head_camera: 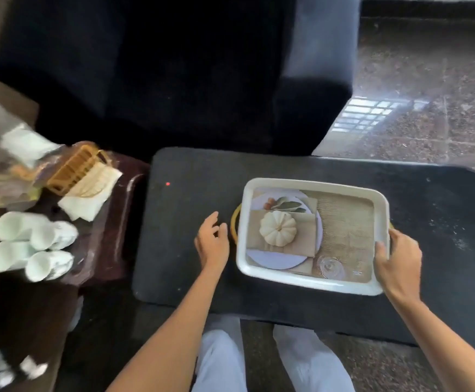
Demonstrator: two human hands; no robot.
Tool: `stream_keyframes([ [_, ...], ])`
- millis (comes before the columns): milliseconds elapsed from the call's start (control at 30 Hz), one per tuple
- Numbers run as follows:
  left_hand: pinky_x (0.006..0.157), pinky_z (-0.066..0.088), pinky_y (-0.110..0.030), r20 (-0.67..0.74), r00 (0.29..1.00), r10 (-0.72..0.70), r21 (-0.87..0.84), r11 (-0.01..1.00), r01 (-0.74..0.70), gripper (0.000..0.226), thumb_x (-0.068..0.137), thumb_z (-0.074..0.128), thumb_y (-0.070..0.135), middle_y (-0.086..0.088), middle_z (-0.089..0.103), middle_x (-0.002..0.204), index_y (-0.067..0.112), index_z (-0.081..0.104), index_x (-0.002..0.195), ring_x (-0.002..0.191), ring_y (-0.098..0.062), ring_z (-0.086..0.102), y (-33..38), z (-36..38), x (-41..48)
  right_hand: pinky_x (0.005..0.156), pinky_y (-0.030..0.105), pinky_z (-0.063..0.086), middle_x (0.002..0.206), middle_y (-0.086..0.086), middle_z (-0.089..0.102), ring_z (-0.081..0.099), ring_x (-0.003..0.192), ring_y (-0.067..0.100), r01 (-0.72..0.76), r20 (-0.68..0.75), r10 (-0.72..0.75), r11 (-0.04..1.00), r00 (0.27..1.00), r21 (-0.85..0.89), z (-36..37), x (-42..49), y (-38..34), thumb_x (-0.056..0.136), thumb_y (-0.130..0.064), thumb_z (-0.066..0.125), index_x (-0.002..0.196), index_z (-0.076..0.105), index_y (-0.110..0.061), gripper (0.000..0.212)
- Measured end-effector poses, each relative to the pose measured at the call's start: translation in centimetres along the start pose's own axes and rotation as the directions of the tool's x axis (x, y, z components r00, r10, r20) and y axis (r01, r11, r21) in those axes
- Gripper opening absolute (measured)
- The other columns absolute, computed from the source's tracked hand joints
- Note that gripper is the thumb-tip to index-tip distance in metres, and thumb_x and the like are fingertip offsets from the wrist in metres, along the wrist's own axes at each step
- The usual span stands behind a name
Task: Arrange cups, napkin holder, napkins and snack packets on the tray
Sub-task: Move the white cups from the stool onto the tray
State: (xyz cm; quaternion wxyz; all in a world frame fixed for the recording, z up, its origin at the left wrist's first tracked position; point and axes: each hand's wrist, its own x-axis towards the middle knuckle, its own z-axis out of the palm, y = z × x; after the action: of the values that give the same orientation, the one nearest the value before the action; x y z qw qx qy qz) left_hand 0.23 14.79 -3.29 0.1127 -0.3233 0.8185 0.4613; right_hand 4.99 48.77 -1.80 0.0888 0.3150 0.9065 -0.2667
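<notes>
The tray (315, 185) sat on the right half of the black table (191, 193), white rim all round, a pumpkin-and-plate picture printed on its floor, nothing loaded on it. My right hand (397, 258) had it by the right-hand edge: thumb hooked over the rim, the other fingers curled down round the outside. My left hand (212, 241) was on the other side, just beside the yellow handle (234, 224) that sticks out of the tray's left end. Fingers loose and slightly spread, holding nothing; whether the tips touched that handle, I could not tell.

Out to the left, well apart from the tray, everything else waited on a dark brown side table (109, 222). Four white cups (32, 244) were bunched together at its near end, blurred, so upright or tipped I could not say. Beyond them lay the golden napkin holder (75, 171), tilted over on a loose pile of white napkins (89, 205). Left of the holder was a heap of clear wrapping, the snack packets (10, 165) as far as I could tell, too smeared to count.

Far side of the black table stood a dark armchair (174, 66), with speckled floor (428, 80) to its right. My legs (309, 360) in pale trousers showed at the near edge.
</notes>
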Motion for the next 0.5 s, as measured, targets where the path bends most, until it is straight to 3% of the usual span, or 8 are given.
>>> stream_keyframes([
  [67, 0.11, 0.045, -0.036, -0.016, 0.996, 0.082, 0.049, 0.995, -0.081, 0.042, 0.101, 0.057, 0.013, -0.007, 0.058, 0.145, 0.015, 0.057, 0.142, 0.13, -0.022, 0.057, -0.1, -2.7, -1.5, 0.105, 0.051, 0.041, 0.13, 0.024, 0.056, 0.046, 0.127, 0.04, 0.123, 0.067, -0.12, 0.991, 0.99, -0.046, 0.8, -2.5, -2.8, 0.095, -0.016, 0.058, 0.13, 0.054, 0.001, 0.039],
  [200, 0.118, 0.033, -0.03, -0.077, 0.976, 0.205, 0.211, 0.96, -0.185, 0.044, 0.101, 0.058, 0.017, -0.005, 0.051, 0.154, 0.016, 0.056, 0.145, 0.144, -0.019, 0.045, -2.0, -9.2, -3.3, 0.105, 0.052, 0.039, 0.134, 0.028, 0.053, 0.047, 0.124, 0.043, 0.355, 0.177, -0.331, 0.926, 0.927, -0.129, 3.1, -7.8, -9.3, 0.092, -0.017, 0.065, 0.135, 0.049, 0.007, 0.051],
  [367, 0.12, 0.034, -0.036, -0.328, 0.925, 0.189, 0.231, 0.966, -0.116, 0.043, 0.1, 0.061, 0.017, -0.007, 0.051, 0.153, 0.015, 0.059, 0.142, 0.144, -0.023, 0.045, -6.0, -18.7, -2.8, 0.118, 0.052, 0.025, 0.149, 0.029, 0.041, 0.032, 0.142, 0.044, 0.577, 0.326, -0.509, 0.801, 0.796, -0.158, 7.2, -14.3, -17.0, 0.09, -0.027, 0.068, 0.142, 0.042, 0.008, 0.068],
  [500, 0.112, 0.038, -0.033, -0.496, 0.863, 0.094, 0.192, 0.981, 0.003, 0.044, 0.099, 0.062, 0.017, -0.007, 0.05, 0.152, 0.018, 0.057, 0.143, 0.142, -0.023, 0.045, -9.6, -25.6, -1.6, 0.119, 0.05, 0.023, 0.16, 0.019, 0.028, 0.019, 0.151, 0.036, 0.696, 0.351, -0.615, 0.695, 0.706, -0.182, 10.5, -19.0, -22.5, 0.093, -0.044, 0.061, 0.151, 0.033, -0.004, 0.076],
])
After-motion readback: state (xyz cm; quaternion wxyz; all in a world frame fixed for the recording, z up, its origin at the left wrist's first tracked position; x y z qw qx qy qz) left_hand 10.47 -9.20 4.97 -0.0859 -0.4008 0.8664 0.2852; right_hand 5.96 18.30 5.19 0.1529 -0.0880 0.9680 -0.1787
